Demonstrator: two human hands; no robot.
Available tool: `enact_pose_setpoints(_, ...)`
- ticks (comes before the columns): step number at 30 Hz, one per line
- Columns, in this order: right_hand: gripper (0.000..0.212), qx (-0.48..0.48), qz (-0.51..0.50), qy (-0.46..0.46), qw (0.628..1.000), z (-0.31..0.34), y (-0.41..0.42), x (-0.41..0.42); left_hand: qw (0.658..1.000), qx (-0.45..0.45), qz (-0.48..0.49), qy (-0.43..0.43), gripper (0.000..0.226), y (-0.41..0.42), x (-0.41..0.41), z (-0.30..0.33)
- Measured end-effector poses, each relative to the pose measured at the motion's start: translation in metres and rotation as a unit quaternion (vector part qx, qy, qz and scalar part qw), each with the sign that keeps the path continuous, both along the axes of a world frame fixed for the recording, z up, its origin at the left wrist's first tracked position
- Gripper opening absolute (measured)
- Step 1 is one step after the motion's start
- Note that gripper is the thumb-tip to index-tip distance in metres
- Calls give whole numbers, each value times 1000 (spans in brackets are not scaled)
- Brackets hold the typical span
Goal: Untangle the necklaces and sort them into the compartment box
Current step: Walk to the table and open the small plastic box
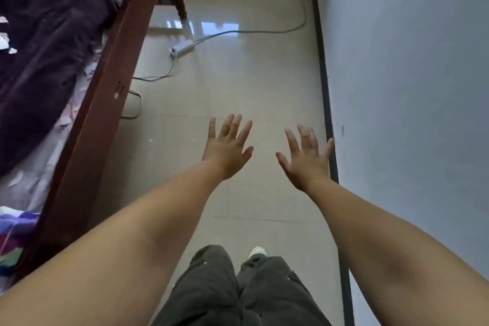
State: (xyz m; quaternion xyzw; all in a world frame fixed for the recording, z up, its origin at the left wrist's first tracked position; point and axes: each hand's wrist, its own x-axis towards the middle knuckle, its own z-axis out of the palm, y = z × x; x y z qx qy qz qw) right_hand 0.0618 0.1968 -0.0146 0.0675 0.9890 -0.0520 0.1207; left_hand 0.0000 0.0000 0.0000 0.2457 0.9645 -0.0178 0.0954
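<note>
Both hands empty, fingers spread, held out over the floor w/ nothing gripped.

Left hand [228,146] & right hand [307,159] are side by side, apart, backs up, above the glossy beige tiled floor [238,82]. Necklaces & compartment box: can't see them in view. Dark red-brown wooden bed frame [105,92] runs along left w/ purple fuzzy blanket [45,42] on it. White power strip [182,48] w/ grey cable lies far on floor. Pale blue-grey wall [410,87] at right. Near: grey-green trousers [238,294], white shoe tip [257,251].
</note>
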Motion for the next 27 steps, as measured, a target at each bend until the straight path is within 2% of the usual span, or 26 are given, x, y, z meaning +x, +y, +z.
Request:
enact_pose_setpoints(4, 65, 16, 6, -17, 1000, -11, 13, -18, 1000, -19, -8, -22, 64, 12, -8, -14)
enact_pose_setpoints(8, 65, 17, 9, -15, 1000, -11, 25, -73, 1000, -6, 4, -13, 63, 26, -65, -12)
enact_pose_setpoints(21, 63, 9, -50, 1, 999, 26, 62, -342, 1000, -3, -3, -20, 62, 63, -343, 15)
enact_pose_setpoints(27, 65, 0, -70, 18, 997, 24, 113, -464, 1000, -7, -19, -6, 62, 110, -476, 17)
